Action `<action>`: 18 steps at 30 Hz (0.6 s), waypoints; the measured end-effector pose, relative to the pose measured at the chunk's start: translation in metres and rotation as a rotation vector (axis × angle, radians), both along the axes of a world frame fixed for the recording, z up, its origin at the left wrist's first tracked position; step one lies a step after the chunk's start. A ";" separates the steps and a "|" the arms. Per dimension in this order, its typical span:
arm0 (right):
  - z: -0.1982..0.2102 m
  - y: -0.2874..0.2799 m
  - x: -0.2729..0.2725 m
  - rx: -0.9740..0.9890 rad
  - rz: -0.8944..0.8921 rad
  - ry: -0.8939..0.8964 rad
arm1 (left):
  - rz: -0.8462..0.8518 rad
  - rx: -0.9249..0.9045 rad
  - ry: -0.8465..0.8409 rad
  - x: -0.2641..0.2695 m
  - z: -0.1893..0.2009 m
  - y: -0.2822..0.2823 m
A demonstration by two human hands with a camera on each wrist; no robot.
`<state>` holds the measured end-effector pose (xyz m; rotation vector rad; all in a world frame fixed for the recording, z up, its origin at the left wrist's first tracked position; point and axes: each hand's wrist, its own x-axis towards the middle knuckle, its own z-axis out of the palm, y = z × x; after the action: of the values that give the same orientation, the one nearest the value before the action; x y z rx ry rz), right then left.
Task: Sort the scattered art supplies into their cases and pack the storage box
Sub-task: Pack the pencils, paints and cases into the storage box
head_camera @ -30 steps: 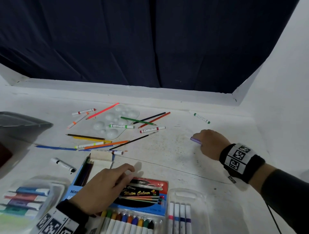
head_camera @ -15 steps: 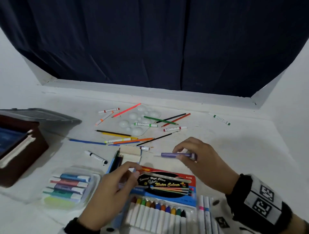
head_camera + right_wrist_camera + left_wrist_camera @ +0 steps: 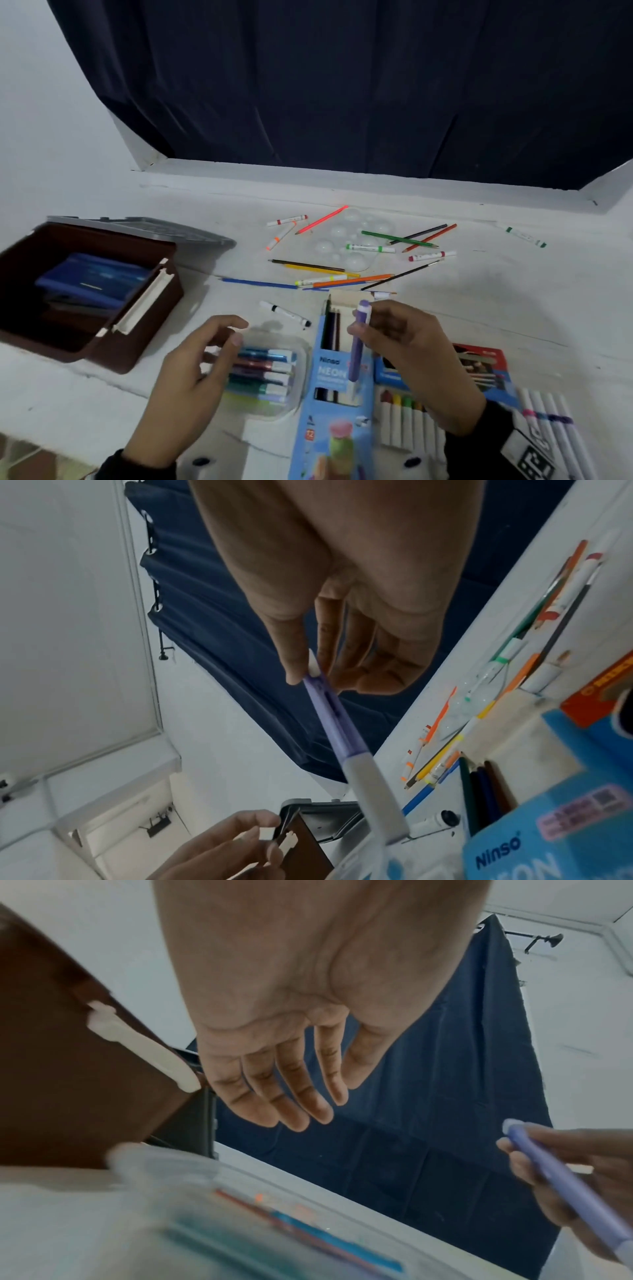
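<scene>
One purple plastic marker (image 3: 357, 342) pinched in right hand (image 3: 418, 363) grip, long axis near upright, capped end up, pale end down. Just left of that grip, clear plastic marker case (image 3: 294, 394), markers inside crosswise; left hand (image 3: 191, 377) spread, empty, over case.

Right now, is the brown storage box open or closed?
Open. The brown storage box shows its inside in the head view, with blue cases lying in it, and its grey lid rests behind it.

Purple marker (image 3: 358, 342) held steeply tilted above blue pencil box (image 3: 334, 404)
</scene>
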<state>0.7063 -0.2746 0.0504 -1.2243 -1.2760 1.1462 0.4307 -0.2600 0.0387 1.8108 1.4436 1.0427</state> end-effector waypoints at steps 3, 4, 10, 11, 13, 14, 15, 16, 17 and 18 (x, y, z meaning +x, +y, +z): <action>0.000 0.005 -0.026 0.024 0.020 -0.044 | 0.018 -0.036 0.049 -0.041 -0.019 0.014; 0.000 0.006 -0.034 0.033 0.021 -0.059 | 0.007 -0.045 0.071 -0.050 -0.024 0.017; -0.010 0.009 -0.083 0.090 0.043 -0.220 | -0.073 -0.142 0.137 -0.090 -0.048 0.034; -0.012 0.008 -0.090 0.086 0.059 -0.264 | -0.079 -0.149 0.151 -0.092 -0.050 0.037; -0.011 0.008 -0.102 0.090 0.104 -0.362 | -0.106 -0.188 0.107 -0.094 -0.049 0.040; -0.011 0.008 -0.107 0.100 0.129 -0.411 | -0.122 -0.218 0.069 -0.094 -0.048 0.042; -0.011 0.010 -0.111 0.110 0.149 -0.453 | -0.139 -0.238 0.045 -0.095 -0.048 0.045; -0.011 0.011 -0.114 0.108 0.162 -0.476 | -0.154 -0.242 0.049 -0.097 -0.051 0.047; -0.012 0.013 -0.116 0.096 0.160 -0.478 | -0.177 -0.246 0.057 -0.099 -0.053 0.048; -0.011 0.014 -0.117 0.079 0.149 -0.463 | -0.199 -0.258 0.061 -0.099 -0.055 0.049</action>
<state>0.5894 -0.2604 0.0398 -1.4026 -1.7648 0.9317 0.3314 -0.2113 -0.0162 1.7666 1.3329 0.6746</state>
